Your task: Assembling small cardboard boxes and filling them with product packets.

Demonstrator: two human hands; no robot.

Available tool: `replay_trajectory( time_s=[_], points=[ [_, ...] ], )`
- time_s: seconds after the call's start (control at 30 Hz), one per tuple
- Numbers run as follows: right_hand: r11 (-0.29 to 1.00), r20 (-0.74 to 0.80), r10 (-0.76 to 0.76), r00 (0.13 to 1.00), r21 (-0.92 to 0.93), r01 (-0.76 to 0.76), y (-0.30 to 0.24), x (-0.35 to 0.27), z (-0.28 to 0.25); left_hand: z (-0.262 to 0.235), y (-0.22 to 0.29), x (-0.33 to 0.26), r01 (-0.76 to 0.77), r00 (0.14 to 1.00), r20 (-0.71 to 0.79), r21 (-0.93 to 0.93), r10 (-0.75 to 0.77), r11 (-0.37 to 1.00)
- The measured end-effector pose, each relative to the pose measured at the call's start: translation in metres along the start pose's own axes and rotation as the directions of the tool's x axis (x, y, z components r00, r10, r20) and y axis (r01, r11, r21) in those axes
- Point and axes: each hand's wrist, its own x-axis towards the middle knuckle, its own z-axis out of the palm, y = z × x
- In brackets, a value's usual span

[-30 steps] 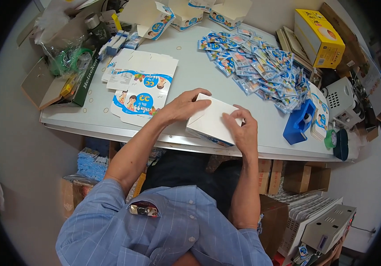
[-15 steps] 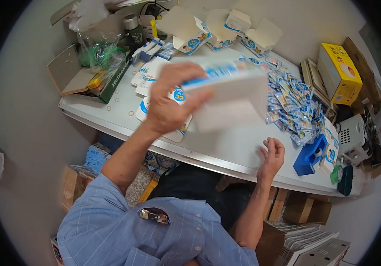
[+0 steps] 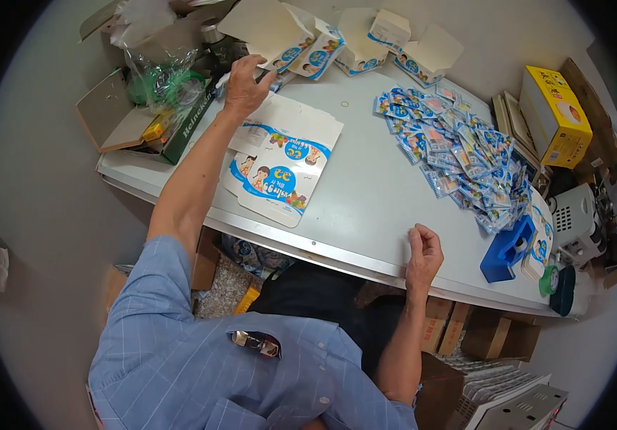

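Observation:
My left hand (image 3: pixel 246 89) reaches to the far left of the table, fingers apart with nothing in them. Just beyond it stand open white-and-blue cartons, among them a carton (image 3: pixel 318 53) beside a larger flap. Below the hand lies a stack of flat, unfolded cartons (image 3: pixel 283 154) with blue bands and cartoon children. Over the table's front edge rests my right hand (image 3: pixel 424 256), its fingers loosely curled and holding nothing. Farther right a heap of small blue-and-white sachets (image 3: pixel 459 147) spreads over the tabletop.
A blue tape dispenser (image 3: pixel 507 251) sits at the right edge beside more flat cartons (image 3: pixel 538 240) and a green tape roll (image 3: pixel 548 280). A yellow box (image 3: pixel 553 118) stands behind them. On the left is an open green box (image 3: pixel 179 132) under clear plastic bags.
The white carton that my left hand held has moved to the far left group of cartons and is let go. My right hand has shifted slightly left and nearer.

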Motion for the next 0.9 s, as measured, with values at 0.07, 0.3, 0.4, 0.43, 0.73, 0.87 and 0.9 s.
replay_trajectory(
  time_s=[0.07, 0.3, 0.4, 0.43, 0.73, 0.87, 0.9],
  points=[
    [1.000, -0.013, 0.010, 1.000, -0.001, -0.010, -0.001, 0.001, -0.002, -0.005, 0.015, -0.010, 0.195, 0.977, 0.087, -0.013, -0.193, 0.981],
    [0.975, 0.185, 0.217, 0.958, -0.088, -0.204, -0.039, 0.024, 0.071, -0.032, 0.005, -0.055, 0.530, 0.705, 0.339, 0.331, -0.623, 0.780],
    [0.959, 0.329, 0.283, 0.901, -0.120, -0.257, -0.053, 0.043, 0.132, -0.021, 0.008, -0.046, 0.509, 0.619, 0.369, 0.484, -0.693, 0.712],
    [0.949, 0.355, 0.314, 0.881, -0.149, -0.278, -0.054, 0.048, 0.151, -0.018, 0.010, -0.046, 0.506, 0.623, 0.367, 0.483, -0.690, 0.714],
    [0.920, 0.458, 0.274, 0.846, -0.380, -0.092, -0.045, 0.067, 0.217, -0.024, 0.025, -0.057, 0.577, 0.664, 0.294, 0.384, -0.688, 0.721],
    [0.906, 0.315, 0.093, 0.945, -0.420, 0.051, -0.049, 0.047, 0.216, -0.051, 0.059, -0.053, 0.700, 0.688, 0.158, 0.112, -0.708, 0.705],
    [0.907, 0.317, 0.093, 0.944, -0.418, 0.051, -0.057, 0.044, 0.213, -0.059, 0.066, -0.052, 0.703, 0.710, 0.132, -0.075, -0.691, 0.708]
  ],
)
